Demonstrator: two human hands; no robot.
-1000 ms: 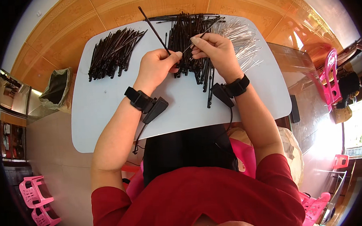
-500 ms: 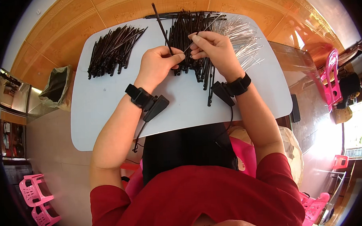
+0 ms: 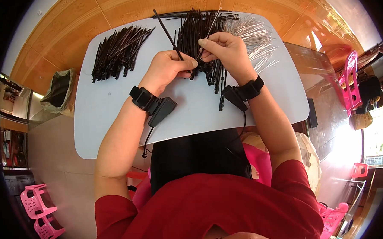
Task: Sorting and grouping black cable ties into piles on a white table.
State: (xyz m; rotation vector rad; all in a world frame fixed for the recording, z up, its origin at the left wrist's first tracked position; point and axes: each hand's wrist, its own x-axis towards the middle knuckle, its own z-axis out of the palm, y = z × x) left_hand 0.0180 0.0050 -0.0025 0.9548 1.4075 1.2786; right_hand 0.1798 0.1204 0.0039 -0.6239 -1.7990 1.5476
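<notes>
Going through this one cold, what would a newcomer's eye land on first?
Probably the fan of shiny silver wires toward the far right corner of the pale table, bright beside the middle pile of dark rods. Over that pile, the left hand holds a dark rod, close to the right hand. The red shirt also stands out, filling the picture's lower middle.

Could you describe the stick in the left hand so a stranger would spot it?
Find the white table, then the left hand above it. The dark stick slants away and leftward from that hand; unlike those bunched in the left pile and middle pile, it sticks out singly.
</notes>
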